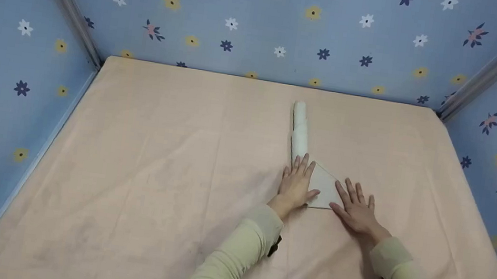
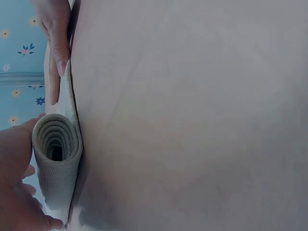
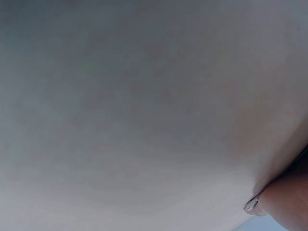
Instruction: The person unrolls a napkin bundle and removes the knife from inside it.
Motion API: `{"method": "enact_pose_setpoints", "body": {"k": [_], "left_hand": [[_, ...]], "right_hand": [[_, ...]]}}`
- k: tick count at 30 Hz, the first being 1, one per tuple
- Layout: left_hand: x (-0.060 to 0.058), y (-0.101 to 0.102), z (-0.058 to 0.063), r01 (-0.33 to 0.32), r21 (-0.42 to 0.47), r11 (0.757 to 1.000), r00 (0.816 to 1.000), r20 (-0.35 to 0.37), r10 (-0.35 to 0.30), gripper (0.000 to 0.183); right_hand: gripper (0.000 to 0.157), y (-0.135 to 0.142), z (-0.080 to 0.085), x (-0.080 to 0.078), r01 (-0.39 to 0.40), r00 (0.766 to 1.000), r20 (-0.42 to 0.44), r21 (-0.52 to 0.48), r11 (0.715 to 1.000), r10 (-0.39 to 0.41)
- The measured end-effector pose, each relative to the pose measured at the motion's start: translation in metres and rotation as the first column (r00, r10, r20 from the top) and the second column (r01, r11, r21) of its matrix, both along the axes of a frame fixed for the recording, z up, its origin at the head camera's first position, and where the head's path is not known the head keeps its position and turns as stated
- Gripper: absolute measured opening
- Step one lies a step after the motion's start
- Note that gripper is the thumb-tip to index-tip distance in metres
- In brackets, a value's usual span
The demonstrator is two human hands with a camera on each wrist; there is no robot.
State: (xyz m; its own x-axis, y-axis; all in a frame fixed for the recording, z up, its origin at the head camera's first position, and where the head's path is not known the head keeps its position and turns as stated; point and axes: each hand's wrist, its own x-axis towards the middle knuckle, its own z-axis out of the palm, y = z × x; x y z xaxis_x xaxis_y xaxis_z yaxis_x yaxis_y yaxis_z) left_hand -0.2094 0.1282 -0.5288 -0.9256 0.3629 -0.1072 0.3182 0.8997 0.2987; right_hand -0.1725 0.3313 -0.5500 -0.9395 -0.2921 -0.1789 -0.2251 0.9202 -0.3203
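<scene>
The pale, rolled, cloth-like sheet (image 2: 58, 175) at the left hand (image 1: 295, 187) appears matt and fine-textured, the peach cloth (image 1: 167, 172) beneath that hand matt.

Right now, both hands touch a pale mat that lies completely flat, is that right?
Not completely flat: the left wrist view shows the pale mat partly rolled up. The left hand and right hand do touch it.

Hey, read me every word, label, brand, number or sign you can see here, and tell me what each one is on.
None: no readable text in any view.
Pale roll: no lettering visible.
Peach table cover: no lettering visible.
Blue walls: printed flowers only.
Small pale patch by the right hand, right wrist view: too small and blurred to tell whether it carries marks.
</scene>
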Motion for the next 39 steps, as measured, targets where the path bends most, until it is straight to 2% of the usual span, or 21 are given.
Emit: {"method": "enact_pose_setpoints", "body": {"k": [4, 5, 10, 11, 12, 18, 26, 34, 39], "left_hand": [[-0.001, 0.001, -0.001, -0.02, 0.037, 0.999, 1.0, 0.025, 0.019, 0.08], [-0.003, 0.003, -0.009, -0.02, 0.06, 0.998, 1.0, 0.007, 0.02, 0.082], [-0.001, 0.004, -0.008, -0.025, 0.097, 0.995, 0.999, 0.029, 0.023, 0.082], [-0.001, 0.004, -0.009, -0.026, 0.096, 0.995, 0.999, 0.03, 0.024, 0.082], [0.002, 0.003, -0.002, -0.031, 0.081, 0.996, 0.998, 0.055, 0.026, 0.08], [0.002, 0.003, -0.006, -0.023, 0.046, 0.999, 0.999, 0.036, 0.022, 0.08], [0.003, -0.002, -0.008, -0.004, 0.045, 0.999, 1.0, 0.03, 0.002, 0.078], [0.002, -0.006, -0.009, 0.015, 0.016, 1.0, 1.0, 0.023, -0.015, 0.074], [0.001, -0.009, -0.009, 0.023, 0.018, 1.0, 0.999, 0.035, -0.024, 0.073]], "right_hand": [[0.066, 0.0, 0.0, 0.0, 0.004, 1.0, -0.002, 0.003, 1.0, -0.004], [0.066, 0.0, 0.0, 0.0, 0.005, 1.0, -0.003, 0.005, 1.0, -0.005], [0.066, -0.001, 0.001, 0.001, 0.004, 1.0, 0.002, 0.001, 1.0, -0.004], [0.067, -0.001, 0.001, 0.001, 0.002, 1.0, 0.007, -0.002, 1.0, -0.002], [0.067, -0.001, 0.001, 0.001, 0.002, 1.0, 0.011, -0.001, 1.0, -0.002], [0.067, -0.001, 0.0, 0.001, 0.006, 1.0, 0.029, -0.001, 1.0, -0.006], [0.066, -0.001, 0.0, 0.005, -0.02, 0.999, -0.045, -0.081, 0.996, 0.016], [0.065, 0.0, 0.0, 0.001, -0.006, 1.0, 0.007, -0.001, 1.0, 0.006], [0.065, -0.001, 0.002, 0.001, 0.001, 1.0, 0.02, 0.007, 1.0, -0.001]]}}
